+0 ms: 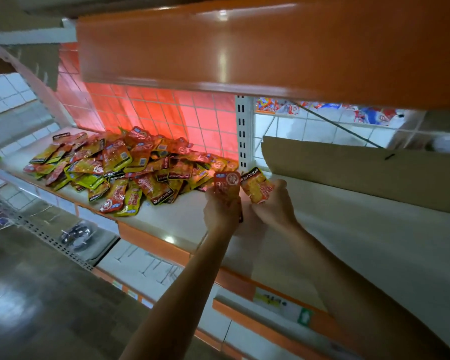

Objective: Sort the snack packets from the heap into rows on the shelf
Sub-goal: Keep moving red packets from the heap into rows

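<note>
Cardboard (361,172) at 3 o'clock, heap (130,167) at 9; your left grip (222,211) holds a red packet (226,183), right grip (274,203) a yellow packet (256,187).

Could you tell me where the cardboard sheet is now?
Head view: the cardboard sheet stands at the back right of the shelf, beyond the right hand.

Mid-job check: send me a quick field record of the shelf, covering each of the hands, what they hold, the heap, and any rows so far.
left hand: grips a red foil snack packet, held up above the shelf
right hand: grips a yellow-orange snack packet with a black band, tilted
heap of red and yellow packets: piled on the left of the cream shelf, against the back
rows: none visible yet
nearby: brown cardboard sheet at the back, right of the hands
</note>
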`<state>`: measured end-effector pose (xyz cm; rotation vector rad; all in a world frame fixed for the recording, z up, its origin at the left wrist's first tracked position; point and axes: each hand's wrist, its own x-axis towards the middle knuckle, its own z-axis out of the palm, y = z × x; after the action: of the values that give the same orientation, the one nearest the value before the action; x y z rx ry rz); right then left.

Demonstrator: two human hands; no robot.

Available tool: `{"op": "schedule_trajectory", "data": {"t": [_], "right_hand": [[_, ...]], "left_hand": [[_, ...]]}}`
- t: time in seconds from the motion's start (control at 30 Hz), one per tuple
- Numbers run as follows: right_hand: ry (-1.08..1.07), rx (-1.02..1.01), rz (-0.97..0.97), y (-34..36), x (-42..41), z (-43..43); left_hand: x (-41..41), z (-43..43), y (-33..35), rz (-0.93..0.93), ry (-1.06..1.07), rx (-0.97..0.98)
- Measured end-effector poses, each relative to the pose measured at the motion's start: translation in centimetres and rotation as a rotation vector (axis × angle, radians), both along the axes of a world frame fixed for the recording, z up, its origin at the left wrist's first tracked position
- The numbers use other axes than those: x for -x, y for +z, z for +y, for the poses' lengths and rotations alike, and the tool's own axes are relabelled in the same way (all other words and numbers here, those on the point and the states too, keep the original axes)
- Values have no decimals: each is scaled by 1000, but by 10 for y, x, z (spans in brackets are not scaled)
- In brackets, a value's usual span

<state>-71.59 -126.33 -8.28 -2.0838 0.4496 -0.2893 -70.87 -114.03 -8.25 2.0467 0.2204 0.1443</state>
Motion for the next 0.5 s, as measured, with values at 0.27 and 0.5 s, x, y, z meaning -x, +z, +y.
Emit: {"op": "schedule_trajectory", "data": {"t": [0.27, 0.5], "right_hand": [[-60, -339, -110, -1, 69, -101], [-164, -590, -167, 12, 139, -195]], "left_hand": [[30, -96, -7, 19, -255, 192], [73, -185, 2, 2, -455, 248]]}}
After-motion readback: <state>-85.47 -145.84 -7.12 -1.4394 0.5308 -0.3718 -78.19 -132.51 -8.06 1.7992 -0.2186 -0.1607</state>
